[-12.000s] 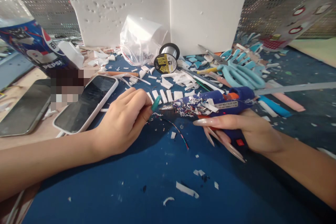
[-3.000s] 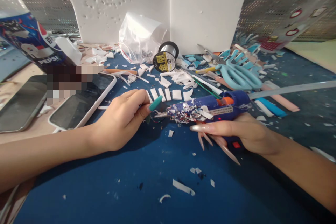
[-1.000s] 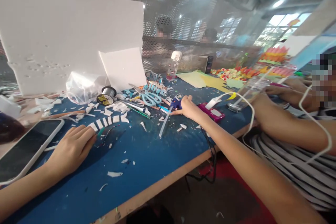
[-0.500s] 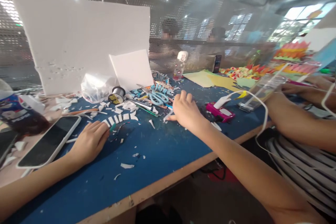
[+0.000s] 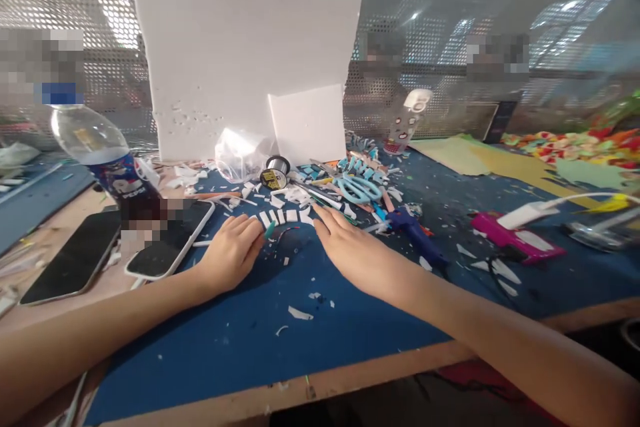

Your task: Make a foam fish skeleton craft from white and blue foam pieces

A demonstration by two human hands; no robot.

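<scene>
White pieces point(image 5: 291, 215) are lying in a curved row on the tabletop point(image 5: 225, 340), likely for easy reach, between the left hand point(image 5: 231, 250), curling, its grip too hidden to judge, and the right hand point(image 5: 350, 250), pointing its fingers straight, pinching nothing visible.

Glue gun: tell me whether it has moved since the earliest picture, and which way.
Yes, rightward: the glue gun was held in front and mostly left of the light-blue scissors; now it lies to their near right.
</scene>
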